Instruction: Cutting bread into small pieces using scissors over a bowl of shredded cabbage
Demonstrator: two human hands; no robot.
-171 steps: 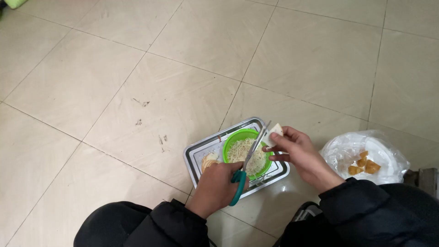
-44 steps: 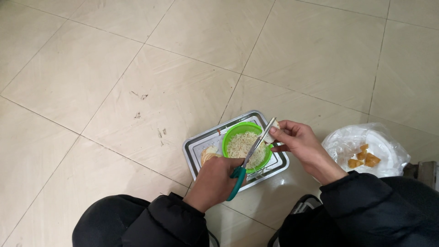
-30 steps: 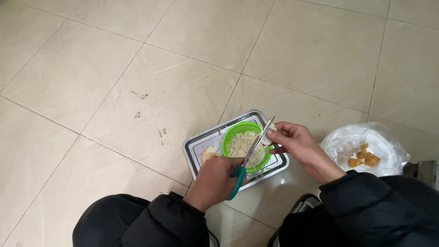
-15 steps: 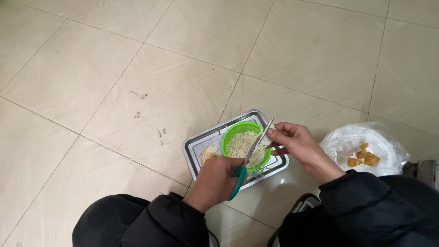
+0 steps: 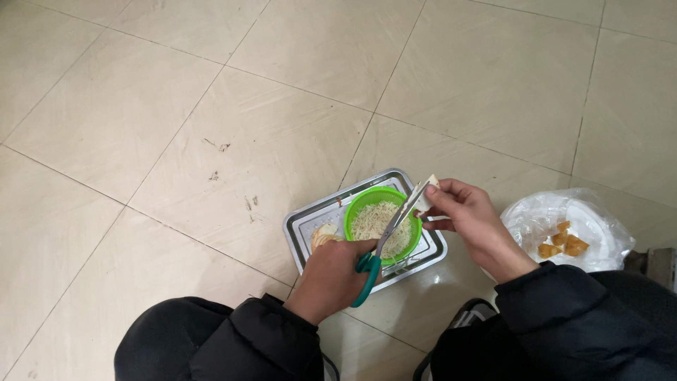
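Observation:
My left hand [image 5: 331,276] grips green-handled scissors [image 5: 384,243], their blades reaching up and right over a green bowl [image 5: 360,204] of pale shredded pieces. My right hand [image 5: 474,224] pinches a small pale block [image 5: 428,192] at the blade tips, just above the bowl's right rim. The bowl stands in a shallow metal tray [image 5: 305,227] on the tiled floor. A pale chunk [image 5: 324,234] lies in the tray left of the bowl, partly hidden by my left hand.
A white plate wrapped in a clear plastic bag [image 5: 568,236] holds several orange-brown pieces at the right. Beige floor tiles [image 5: 211,106] spread all around, with small dark marks left of the tray. My dark sleeves and knees fill the bottom edge.
The scissors and both hands have stayed over the bowl. The pale block in my right hand looks smaller than it was 5.7 s ago.

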